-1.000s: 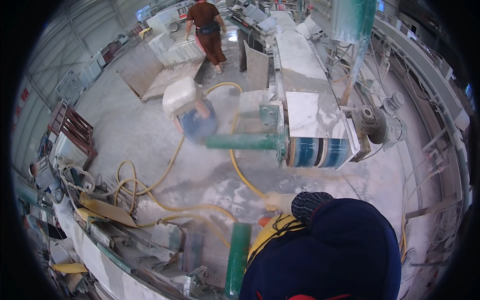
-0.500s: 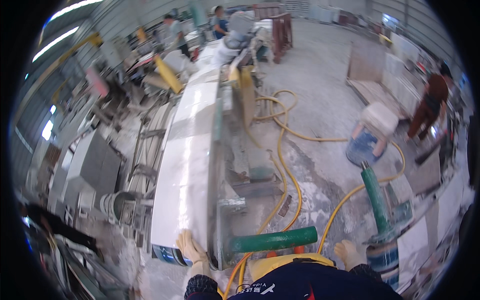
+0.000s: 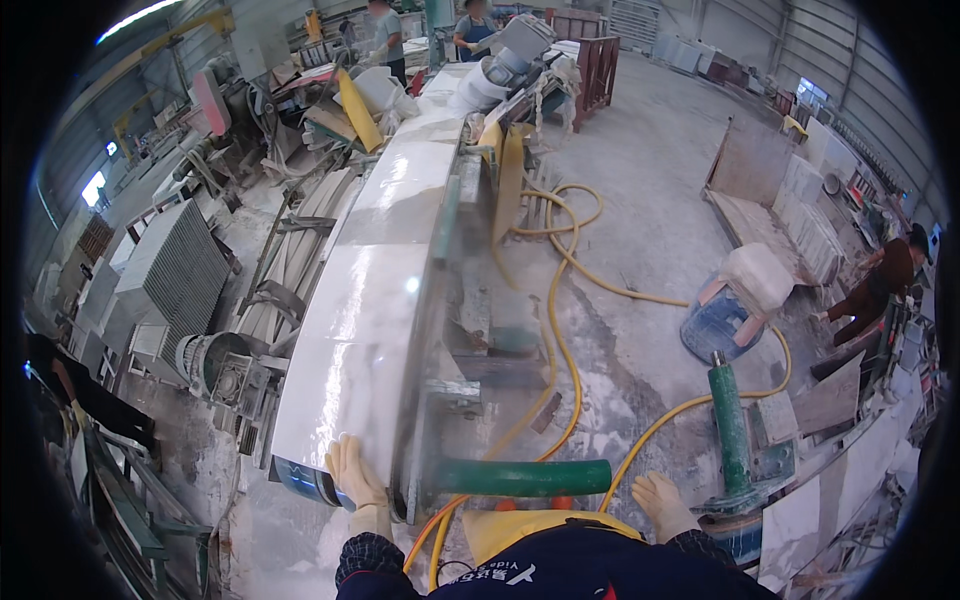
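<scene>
Hands: left (image 3: 352,476) flat on slab's (image 3: 370,320) near end; right (image 3: 660,500) free.

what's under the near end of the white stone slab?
The left hand lies flat on the white stone slab at its near end. Below that edge a blue roller shows, beside a grey motor. The bed under the slab's middle is covered.

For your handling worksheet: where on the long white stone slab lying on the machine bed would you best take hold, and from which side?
Grip the white stone slab at its near short end, where the gloved left hand already rests. It is long and lies flat, running away from the person, with machinery along its left and a rail along its right, so probably only the near end is open. The right hand hangs free.
</scene>
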`<state>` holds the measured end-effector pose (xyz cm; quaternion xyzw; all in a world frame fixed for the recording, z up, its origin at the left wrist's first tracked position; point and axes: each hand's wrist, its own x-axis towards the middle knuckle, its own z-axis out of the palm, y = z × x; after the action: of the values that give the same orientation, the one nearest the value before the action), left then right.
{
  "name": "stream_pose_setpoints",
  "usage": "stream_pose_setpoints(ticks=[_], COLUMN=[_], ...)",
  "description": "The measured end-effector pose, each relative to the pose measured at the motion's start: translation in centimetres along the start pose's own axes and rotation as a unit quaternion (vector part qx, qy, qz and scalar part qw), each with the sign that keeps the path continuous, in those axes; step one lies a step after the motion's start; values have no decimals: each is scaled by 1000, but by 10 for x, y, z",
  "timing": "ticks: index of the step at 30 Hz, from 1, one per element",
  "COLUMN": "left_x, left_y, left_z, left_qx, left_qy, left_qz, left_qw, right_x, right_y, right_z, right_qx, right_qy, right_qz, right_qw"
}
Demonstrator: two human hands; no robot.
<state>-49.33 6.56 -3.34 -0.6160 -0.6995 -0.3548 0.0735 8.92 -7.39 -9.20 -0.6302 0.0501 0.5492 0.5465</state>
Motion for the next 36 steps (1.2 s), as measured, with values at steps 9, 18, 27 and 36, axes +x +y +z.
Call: stream_pose_setpoints(ticks=[9,18,27,36], left_x=[-6,-13,-16,-23], left_y=[-9,-13,-10,-12], left_z=[5,5,2,-3], left_qx=[11,26,9,1], left_qy=[0,-21,-27,-17], left_qz=[-27,-63,-96,-86], left_qw=[1000,997,995,996], right_x=[11,17,17,18], right_y=[20,24,25,27], right_z=[-33,-31,-15,-15], right_qx=[-18,33,3,8], right_qy=[39,-3,39,23], right_qz=[27,33,49,41], right_qw=[999,999,998,999])
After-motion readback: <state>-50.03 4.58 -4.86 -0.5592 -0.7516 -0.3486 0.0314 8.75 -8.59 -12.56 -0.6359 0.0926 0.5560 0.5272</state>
